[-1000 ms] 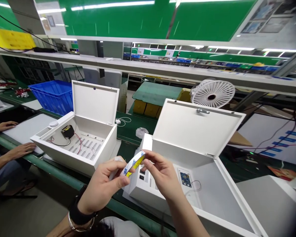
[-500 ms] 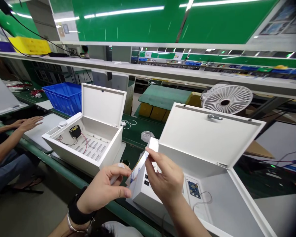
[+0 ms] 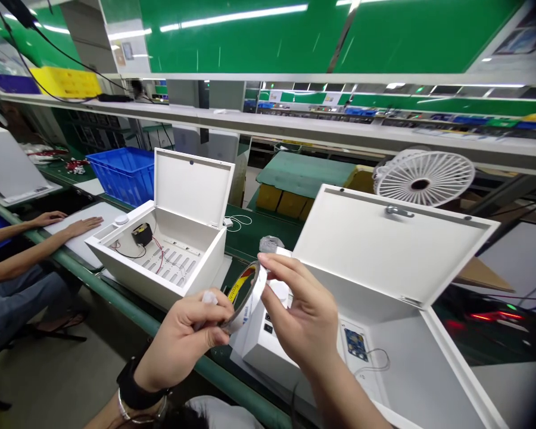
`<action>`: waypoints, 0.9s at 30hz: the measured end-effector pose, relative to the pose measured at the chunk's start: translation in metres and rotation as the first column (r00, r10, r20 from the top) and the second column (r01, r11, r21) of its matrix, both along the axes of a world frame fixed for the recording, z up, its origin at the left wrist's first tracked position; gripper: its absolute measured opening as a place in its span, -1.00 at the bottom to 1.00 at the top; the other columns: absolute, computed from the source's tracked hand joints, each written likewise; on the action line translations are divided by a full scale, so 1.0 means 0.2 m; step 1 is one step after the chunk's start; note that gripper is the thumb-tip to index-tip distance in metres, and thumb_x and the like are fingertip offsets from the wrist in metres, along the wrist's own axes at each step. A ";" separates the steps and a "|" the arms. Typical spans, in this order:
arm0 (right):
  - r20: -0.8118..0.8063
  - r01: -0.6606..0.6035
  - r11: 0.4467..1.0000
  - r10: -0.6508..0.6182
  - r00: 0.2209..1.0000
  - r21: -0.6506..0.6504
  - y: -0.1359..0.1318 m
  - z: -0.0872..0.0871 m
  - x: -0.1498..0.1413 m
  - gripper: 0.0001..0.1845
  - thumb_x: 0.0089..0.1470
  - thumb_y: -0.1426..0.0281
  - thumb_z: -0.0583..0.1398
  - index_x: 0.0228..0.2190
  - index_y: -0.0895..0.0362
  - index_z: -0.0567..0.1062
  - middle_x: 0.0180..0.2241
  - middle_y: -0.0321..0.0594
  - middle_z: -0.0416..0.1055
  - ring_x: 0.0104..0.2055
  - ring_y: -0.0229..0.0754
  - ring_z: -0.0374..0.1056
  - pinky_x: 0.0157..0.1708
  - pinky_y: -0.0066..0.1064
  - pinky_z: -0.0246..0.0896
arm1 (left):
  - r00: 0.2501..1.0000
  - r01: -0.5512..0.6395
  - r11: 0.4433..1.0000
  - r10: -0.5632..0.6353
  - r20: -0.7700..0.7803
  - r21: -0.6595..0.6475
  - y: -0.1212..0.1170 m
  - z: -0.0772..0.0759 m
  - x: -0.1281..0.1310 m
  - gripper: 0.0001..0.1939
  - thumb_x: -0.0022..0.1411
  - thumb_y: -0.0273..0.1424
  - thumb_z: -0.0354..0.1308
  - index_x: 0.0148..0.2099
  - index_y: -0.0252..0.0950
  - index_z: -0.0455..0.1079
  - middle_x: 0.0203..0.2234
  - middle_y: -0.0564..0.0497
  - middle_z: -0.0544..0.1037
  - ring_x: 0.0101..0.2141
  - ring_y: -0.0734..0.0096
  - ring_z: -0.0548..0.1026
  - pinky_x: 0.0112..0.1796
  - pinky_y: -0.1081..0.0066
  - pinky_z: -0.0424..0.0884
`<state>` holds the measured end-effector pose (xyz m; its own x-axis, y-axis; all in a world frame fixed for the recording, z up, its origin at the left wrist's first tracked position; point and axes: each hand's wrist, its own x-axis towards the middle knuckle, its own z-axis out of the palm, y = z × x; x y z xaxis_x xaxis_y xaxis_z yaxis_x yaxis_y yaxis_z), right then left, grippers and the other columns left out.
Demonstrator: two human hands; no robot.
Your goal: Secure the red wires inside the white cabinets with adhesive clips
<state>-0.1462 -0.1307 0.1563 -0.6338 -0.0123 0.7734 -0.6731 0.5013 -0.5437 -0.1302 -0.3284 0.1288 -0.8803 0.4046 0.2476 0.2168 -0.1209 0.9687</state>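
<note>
Head view: my left grip [image 3: 181, 339] and right grip [image 3: 299, 316] both pinching adhesive tape roll [image 3: 258, 292], fingers pressed on rim, held over open white box [image 3: 268, 351].

The left hand [image 3: 178, 341] and right hand [image 3: 300, 313] hide part of the tape roll [image 3: 245, 296], its label too curved to read; the near white box [image 3: 384, 250] runs off the lower right; a seated co-worker's arms [image 3: 31, 238] are cut off at the left edge; a blurred patch [image 3: 136, 88] sits upper left; markings on the blue circuit board [image 3: 356, 344] are too small to tell.
</note>
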 end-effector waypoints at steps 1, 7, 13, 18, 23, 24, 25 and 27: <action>0.043 0.001 1.000 -0.001 0.999 -0.002 0.00 0.00 0.00 -0.66 0.12 0.46 0.23 -0.05 0.03 0.56 -0.06 -0.11 0.53 -0.06 -0.10 0.48 -0.16 -0.28 0.50 | 1.000 0.000 1.000 0.000 0.000 0.001 0.00 0.00 0.00 -0.90 0.20 -0.37 0.28 -0.32 -0.29 0.57 -0.35 -0.06 0.42 -0.39 0.46 0.32 -0.40 0.48 0.28; 0.210 -0.032 0.999 0.040 0.977 -0.039 0.01 -0.01 -0.01 -0.73 0.14 0.44 0.23 -0.10 0.05 0.59 -0.22 -0.19 0.60 -0.25 -0.19 0.54 -0.25 -0.40 0.51 | 0.998 0.056 0.998 -0.056 0.011 0.007 0.00 0.02 0.01 -0.95 0.16 -0.41 0.30 -0.32 -0.24 0.60 -0.32 -0.05 0.46 -0.37 0.48 0.34 -0.36 0.51 0.31; -0.240 0.108 0.984 -0.072 0.968 0.142 0.02 -0.02 0.01 -0.62 0.12 0.56 0.20 -0.05 0.03 0.57 -0.16 -0.13 0.58 -0.12 -0.11 0.52 -0.13 -0.29 0.50 | 0.989 0.131 0.976 -0.140 0.043 0.172 0.05 0.01 0.01 -0.69 0.07 -0.32 0.40 -0.10 -0.17 0.58 -0.26 -0.05 0.47 -0.23 0.38 0.41 -0.24 0.47 0.34; -0.270 0.059 0.990 -0.024 0.963 0.124 0.01 -0.02 0.03 -0.60 0.11 0.55 0.20 -0.03 0.01 0.55 -0.12 -0.10 0.56 -0.06 -0.06 0.50 -0.11 -0.20 0.50 | 0.997 0.065 0.997 -0.062 -0.050 0.047 0.07 0.05 0.02 -0.88 0.20 -0.43 0.28 -0.18 -0.24 0.56 -0.37 -0.01 0.45 -0.35 0.47 0.38 -0.31 0.50 0.31; 0.104 0.016 0.999 -0.011 0.995 -0.047 0.00 -0.03 0.00 -0.65 0.12 0.47 0.23 -0.04 0.06 0.56 -0.15 -0.13 0.57 -0.17 -0.13 0.53 -0.18 -0.30 0.51 | 0.992 0.056 0.998 -0.056 -0.114 -0.010 0.04 0.05 0.03 -0.90 0.22 -0.49 0.24 -0.21 -0.22 0.53 -0.29 -0.02 0.45 -0.32 0.48 0.39 -0.31 0.51 0.31; 0.183 0.009 0.997 0.005 0.983 -0.078 0.00 -0.03 0.00 -0.67 0.13 0.46 0.23 -0.05 0.07 0.56 -0.18 -0.15 0.59 -0.22 -0.16 0.54 -0.22 -0.33 0.52 | 0.992 0.053 0.998 -0.055 -0.112 -0.016 0.03 0.05 0.03 -0.90 0.23 -0.49 0.23 -0.22 -0.22 0.53 -0.27 -0.03 0.44 -0.32 0.49 0.38 -0.31 0.51 0.31; 0.236 0.005 0.994 0.020 0.972 -0.105 0.01 -0.04 -0.01 -0.69 0.14 0.45 0.22 -0.07 0.07 0.57 -0.22 -0.17 0.60 -0.27 -0.18 0.54 -0.26 -0.36 0.52 | 0.993 0.052 0.998 -0.054 -0.108 -0.019 0.03 0.04 0.03 -0.90 0.23 -0.50 0.22 -0.23 -0.23 0.54 -0.27 -0.03 0.44 -0.32 0.49 0.38 -0.31 0.51 0.31; 0.265 0.010 0.990 0.027 0.964 -0.139 0.01 -0.04 -0.01 -0.73 0.14 0.43 0.22 -0.10 0.08 0.59 -0.28 -0.20 0.61 -0.31 -0.19 0.55 -0.29 -0.37 0.52 | 0.994 0.058 0.998 -0.059 -0.094 -0.012 0.02 0.04 0.02 -0.88 0.24 -0.51 0.21 -0.21 -0.23 0.54 -0.25 -0.04 0.44 -0.31 0.49 0.39 -0.28 0.52 0.32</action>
<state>-0.1491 -0.1288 0.1487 -0.8170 0.0761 0.5716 -0.4988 0.4041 -0.7667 -0.1256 -0.3234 0.1364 -0.8281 0.4572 0.3243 0.3002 -0.1269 0.9454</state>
